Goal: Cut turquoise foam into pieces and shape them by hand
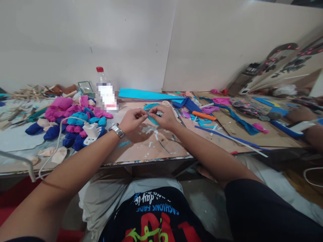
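A small turquoise piece of fabric (pixel 152 120) is pinched between my two hands above the table. My left hand (pixel 133 121), with a metal watch (pixel 117 130) at its wrist, brings thumb and fingertips together at the piece's left edge. From the other side my right hand (pixel 164 116) grips it, fingers curled and thumb pressed in. The fingertips of both hands meet, and part of the fabric is hidden behind them. Below lie white scraps (pixel 156 135) on the tabletop.
Gathered pink, blue and turquoise fabric pieces (pixel 73 114) are heaped at left beside a white charger (pixel 91 130) with a cable. A red-capped bottle (pixel 100 70) stands behind. An orange cutter (pixel 204 116) lies right among strips. Another person's arm (pixel 311 129) is at far right.
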A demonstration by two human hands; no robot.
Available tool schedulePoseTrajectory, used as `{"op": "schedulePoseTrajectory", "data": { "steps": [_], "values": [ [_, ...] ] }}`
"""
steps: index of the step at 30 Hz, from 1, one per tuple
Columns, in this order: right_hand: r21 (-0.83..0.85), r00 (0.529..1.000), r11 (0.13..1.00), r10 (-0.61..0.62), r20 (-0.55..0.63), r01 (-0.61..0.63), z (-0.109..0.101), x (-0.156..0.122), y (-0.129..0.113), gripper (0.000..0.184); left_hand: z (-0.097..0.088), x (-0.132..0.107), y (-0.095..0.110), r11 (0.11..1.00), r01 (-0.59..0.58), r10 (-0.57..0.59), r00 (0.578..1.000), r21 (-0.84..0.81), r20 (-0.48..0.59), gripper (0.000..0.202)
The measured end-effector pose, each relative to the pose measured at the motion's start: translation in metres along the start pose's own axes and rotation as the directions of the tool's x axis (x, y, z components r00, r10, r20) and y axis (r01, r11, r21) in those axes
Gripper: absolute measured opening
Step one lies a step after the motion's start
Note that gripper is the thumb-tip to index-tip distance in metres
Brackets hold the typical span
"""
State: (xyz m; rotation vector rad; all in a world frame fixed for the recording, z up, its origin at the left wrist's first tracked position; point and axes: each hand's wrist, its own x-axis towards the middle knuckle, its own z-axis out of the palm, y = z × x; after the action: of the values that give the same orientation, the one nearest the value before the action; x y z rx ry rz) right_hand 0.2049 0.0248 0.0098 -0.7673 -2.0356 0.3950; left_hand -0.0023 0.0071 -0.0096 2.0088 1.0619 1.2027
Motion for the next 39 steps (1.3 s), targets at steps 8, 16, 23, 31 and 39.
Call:
{"op": "schedulePoseTrajectory", "data": {
  "steps": [8, 16, 23, 31, 39],
  "values": [
    [0.037, 0.999, 0.998, 0.046, -0.022, -0.045, 0.003, 0.000, 0.003, 0.016, 0.001, 0.000, 0.000, 1.000, 0.009, -0.009, 1.000, -0.002, 0.023, 0.032],
    [0.067, 0.998, 0.996, 0.061, 0.001, -0.061, 0.004, -0.001, 0.002, 0.020, 0.000, 0.000, 0.002, 1.000, -0.010, 0.010, 0.999, -0.002, 0.034, 0.033],
    [0.054, 0.997, 0.996, 0.071, 0.002, -0.071, 0.003, 0.000, 0.001, 0.017, 0.002, 0.000, -0.003, 0.999, 0.006, -0.008, 0.999, 0.047, 0.032, 0.030],
    [-0.025, 0.999, 1.000, -0.013, 0.048, 0.014, 0.003, 0.001, 0.008, 0.021, 0.002, 0.001, -0.004, 1.000, -0.021, 0.021, 1.000, -0.002, 0.003, 0.031],
    [-0.023, 0.999, 0.999, -0.036, 0.037, 0.036, 0.006, 0.000, 0.010, 0.032, 0.002, 0.004, -0.012, 1.000, -0.002, 0.002, 1.000, -0.020, -0.025, 0.032]
  ]
}}
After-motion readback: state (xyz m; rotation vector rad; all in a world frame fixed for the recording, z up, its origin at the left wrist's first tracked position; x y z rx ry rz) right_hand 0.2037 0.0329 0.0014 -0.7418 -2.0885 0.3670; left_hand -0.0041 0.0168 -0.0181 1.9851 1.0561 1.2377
